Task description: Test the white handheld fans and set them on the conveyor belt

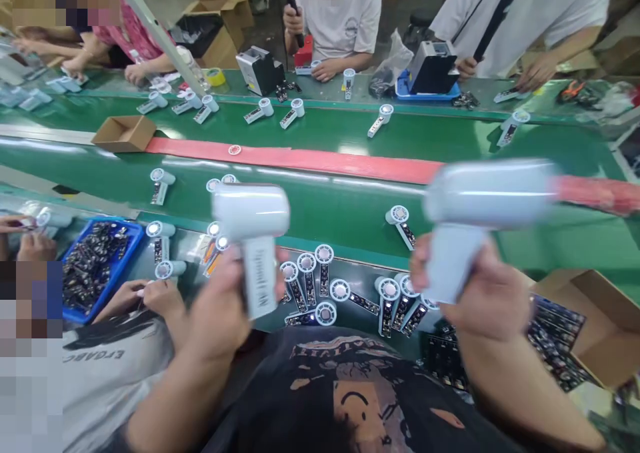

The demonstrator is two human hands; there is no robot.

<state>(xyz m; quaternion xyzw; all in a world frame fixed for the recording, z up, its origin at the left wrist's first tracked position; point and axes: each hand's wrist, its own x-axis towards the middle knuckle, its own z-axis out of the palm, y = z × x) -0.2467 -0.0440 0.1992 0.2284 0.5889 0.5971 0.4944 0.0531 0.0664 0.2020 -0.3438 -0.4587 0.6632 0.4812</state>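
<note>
My left hand [220,306] is wrapped round the handle of a pale blue-grey fan housing [253,213], raised upright with lettering along its handle. In my right hand [493,293] is another fan housing [493,193], also upright and slightly blurred, its barrel turned sideways. Between and below the two lie several open fan units [324,276] with dark circuit boards showing in their handles, on the near table edge. One more unit [400,216] rests on the green belt, left of my right hand.
A cardboard box [607,326] and piled circuit boards [555,333] are at the right. Left, a person's hands [160,300] work near a blue tray [103,266] of dark parts. Past the red strip [350,162], other people sit behind more fan units [383,120].
</note>
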